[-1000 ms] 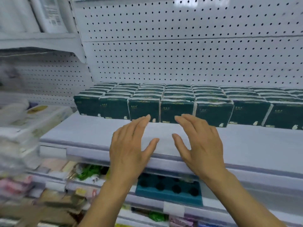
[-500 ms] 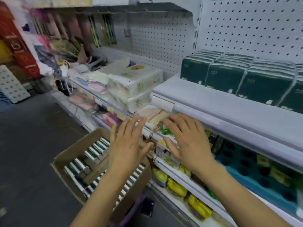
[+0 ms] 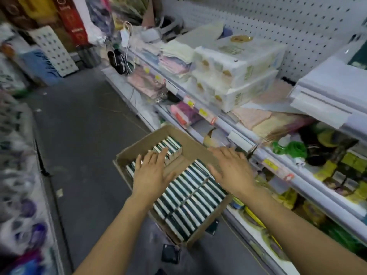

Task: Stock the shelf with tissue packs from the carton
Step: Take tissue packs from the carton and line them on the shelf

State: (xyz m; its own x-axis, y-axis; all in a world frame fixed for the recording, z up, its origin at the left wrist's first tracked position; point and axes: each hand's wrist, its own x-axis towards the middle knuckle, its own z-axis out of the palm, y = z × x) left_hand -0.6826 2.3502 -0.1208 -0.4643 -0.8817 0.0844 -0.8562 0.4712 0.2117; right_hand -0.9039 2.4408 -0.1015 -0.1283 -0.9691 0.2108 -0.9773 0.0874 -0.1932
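Cardboard carton [image 3: 200, 153] sits on the floor beside the shelf [image 3: 325, 92], packed with upright rows of dark green tissue packs [image 3: 190, 197]. Both hands hover over it, empty. The left hand [image 3: 153, 173] and right hand [image 3: 231, 171] have fingers spread flat and wide. The packs look tightly wedged, so pulling out several together could let one slip free and drop to the floor.
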